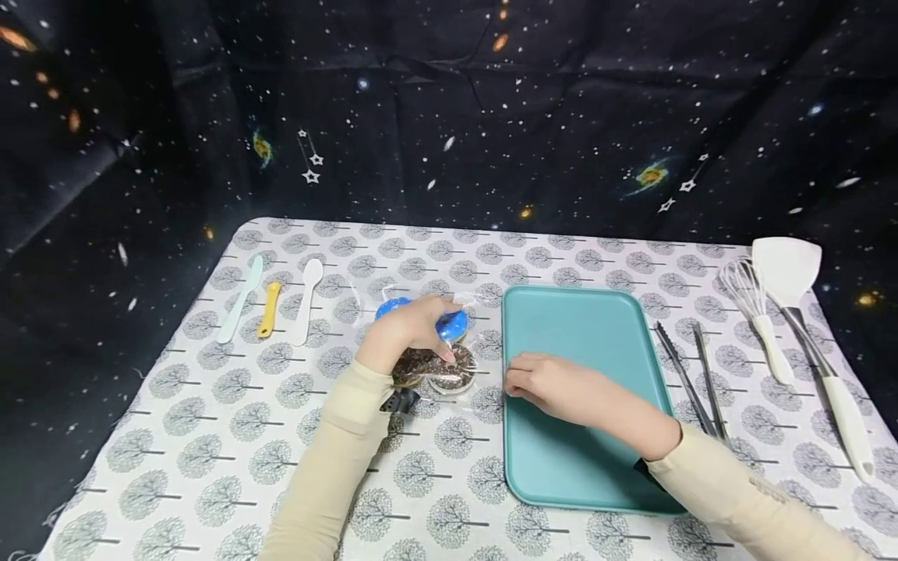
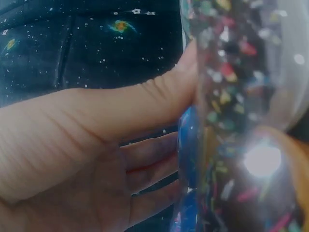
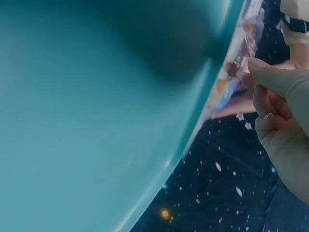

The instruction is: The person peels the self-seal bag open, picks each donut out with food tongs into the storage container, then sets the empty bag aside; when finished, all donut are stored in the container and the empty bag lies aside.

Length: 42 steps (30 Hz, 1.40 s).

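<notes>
A clear plastic bag of doughnuts [image 1: 453,372] lies left of the tray, some with chocolate topping and sprinkles, others with blue icing [image 1: 454,323]. My left hand [image 1: 414,327] grips the bag from above, thumb by a chocolate doughnut and fingers over the blue ones. In the left wrist view its thumb touches the plastic beside the sprinkled topping [image 2: 227,92]. My right hand [image 1: 550,386] is over the left rim of a teal tray [image 1: 582,312]. Its fingers are curled, with thumb and forefinger together; whether plastic lies between them cannot be seen.
At the left lie a mint knife [image 1: 242,300], a short yellow utensil [image 1: 269,309] and a white spoon [image 1: 306,304]. Right of the tray are black tongs [image 1: 687,382], a whisk [image 1: 761,323] and a white turner [image 1: 789,269]. A tree-patterned cloth [image 1: 245,467] covers the table.
</notes>
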{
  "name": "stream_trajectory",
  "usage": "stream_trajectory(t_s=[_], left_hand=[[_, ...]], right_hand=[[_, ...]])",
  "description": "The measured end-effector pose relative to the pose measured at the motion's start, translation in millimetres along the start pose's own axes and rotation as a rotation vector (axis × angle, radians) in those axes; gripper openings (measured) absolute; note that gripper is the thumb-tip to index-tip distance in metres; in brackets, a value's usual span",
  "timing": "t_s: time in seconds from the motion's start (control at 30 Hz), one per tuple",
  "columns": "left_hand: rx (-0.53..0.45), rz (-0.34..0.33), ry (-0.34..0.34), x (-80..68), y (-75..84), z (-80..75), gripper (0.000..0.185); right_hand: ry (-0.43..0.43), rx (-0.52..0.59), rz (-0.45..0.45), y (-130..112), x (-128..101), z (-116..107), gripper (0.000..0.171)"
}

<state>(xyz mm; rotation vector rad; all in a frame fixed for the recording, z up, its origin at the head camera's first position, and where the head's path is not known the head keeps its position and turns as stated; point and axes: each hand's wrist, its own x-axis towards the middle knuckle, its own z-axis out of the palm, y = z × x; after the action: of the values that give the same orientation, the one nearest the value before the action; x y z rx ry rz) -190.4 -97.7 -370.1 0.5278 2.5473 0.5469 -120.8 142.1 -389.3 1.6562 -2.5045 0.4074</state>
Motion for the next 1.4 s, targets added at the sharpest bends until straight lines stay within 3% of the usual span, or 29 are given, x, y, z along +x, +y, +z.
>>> stream_trajectory(t_s=[0.2, 0.37, 0.6, 0.7, 0.83, 0.93, 1.03, 1.23, 1.4], left_hand=[[0.011, 0.032, 0.007, -4.0, -12.7, -2.2, 0.093], [0.083, 0.152, 0.005, -8.1, -21.3, -2.6, 0.090], [0.159, 0.297, 0.020, -14.3, -19.4, -4.0, 0.062], [0.212, 0.304, 0.079, -15.7, -7.3, 1.0, 0.058], [0.368, 0.289, 0.190, -13.9, 9.2, 16.4, 0.055], [0.481, 0.266, 0.229, -11.9, 14.0, 29.4, 0.053], [0.518, 0.228, 0.256, -11.9, 16.0, 37.7, 0.042], [0.461, 0.217, 0.374, -13.8, 19.1, 42.3, 0.020], [0.336, 0.201, 0.491, -12.9, 19.8, 42.4, 0.015]], right_hand=[[0.024, 0.040, 0.028, 6, -12, -7, 0.008], [0.054, 0.040, 0.035, 7, -28, -9, 0.011], [0.105, 0.031, 0.041, 7, -45, -10, 0.016], [0.130, 0.035, 0.040, 6, -47, -9, 0.015], [0.170, 0.026, 0.024, 3, -49, -9, 0.007], [0.196, 0.013, 0.010, 2, -53, -8, 0.006], [0.212, 0.007, 0.008, 1, -59, -7, 0.006], [0.197, -0.001, 0.039, 2, -66, -5, 0.004], [0.206, -0.012, 0.034, 2, -67, -4, 0.004]])
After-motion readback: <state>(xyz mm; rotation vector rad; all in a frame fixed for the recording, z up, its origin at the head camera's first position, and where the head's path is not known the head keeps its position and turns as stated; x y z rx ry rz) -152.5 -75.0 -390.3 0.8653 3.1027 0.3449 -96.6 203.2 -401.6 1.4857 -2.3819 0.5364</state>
